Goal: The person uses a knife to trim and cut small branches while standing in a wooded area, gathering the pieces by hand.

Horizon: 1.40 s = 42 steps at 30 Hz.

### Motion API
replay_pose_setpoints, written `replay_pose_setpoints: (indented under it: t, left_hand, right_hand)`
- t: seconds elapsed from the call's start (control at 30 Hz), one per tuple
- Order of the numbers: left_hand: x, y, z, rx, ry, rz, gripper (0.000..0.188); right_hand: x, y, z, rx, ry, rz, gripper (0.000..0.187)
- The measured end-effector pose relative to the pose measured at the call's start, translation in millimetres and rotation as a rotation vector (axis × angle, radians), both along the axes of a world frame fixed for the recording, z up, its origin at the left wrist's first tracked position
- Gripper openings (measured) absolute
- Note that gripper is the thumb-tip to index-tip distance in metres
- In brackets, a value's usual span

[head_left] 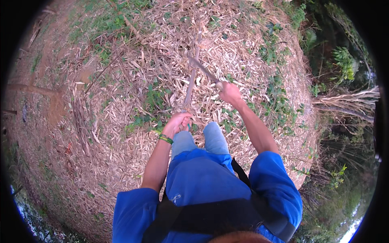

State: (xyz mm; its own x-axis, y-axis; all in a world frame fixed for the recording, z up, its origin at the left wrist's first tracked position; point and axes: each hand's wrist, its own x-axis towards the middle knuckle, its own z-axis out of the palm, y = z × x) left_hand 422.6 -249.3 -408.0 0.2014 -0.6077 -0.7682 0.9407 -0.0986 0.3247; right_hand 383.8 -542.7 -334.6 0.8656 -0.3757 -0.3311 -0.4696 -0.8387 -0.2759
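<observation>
My right hand (230, 94) is closed round the handle of a machete (206, 71), whose long dark blade slants up and to the left. The blade's tip comes close to a long brown pole (191, 84), which looks like bamboo or a thin stem; I cannot tell whether they touch. Just in front of my knees, my left hand (178, 122) grips the near end of that pole, with a green and yellow band at the wrist. From there the pole runs away from me over the ground, its far part blending into the litter.
Dry pale leaves (133, 93) cover the ground, with green weeds (154, 97) among them. A bundle of thin sticks (82, 121) lies to the left. At the right, roots or bare branches (348, 103) stick out beside dark undergrowth. A thin stem (123, 17) stands at the upper left.
</observation>
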Motion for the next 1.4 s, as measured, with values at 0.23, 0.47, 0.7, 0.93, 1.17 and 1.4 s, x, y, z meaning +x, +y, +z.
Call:
replay_pose_setpoints:
  t: [0.23,0.47,0.7,0.93,1.17,1.4]
  left_hand:
    - [16,-2,43,0.116,-0.106,-0.06,0.016]
    - [36,0,78,0.197,0.001,-0.057,0.016]
    - [43,-77,99,0.344,0.097,-0.117,0.016]
    - [55,-113,139,0.438,0.057,-0.091,0.02]
    - [52,-154,134,0.389,-0.021,-0.121,0.017]
    - [54,-158,132,0.422,0.031,-0.081,0.022]
  right_hand:
    - [129,74,87,0.069,-0.199,0.732,0.028]
    - [186,-84,-78,0.13,-0.207,0.538,0.027]
    - [223,-212,-179,0.584,0.122,-0.272,0.039]
    - [225,-150,-75,0.362,-0.305,0.389,0.03]
    - [222,-282,-205,0.022,0.087,-0.023,0.036]
    - [229,-227,-161,0.366,-0.13,-0.198,0.025]
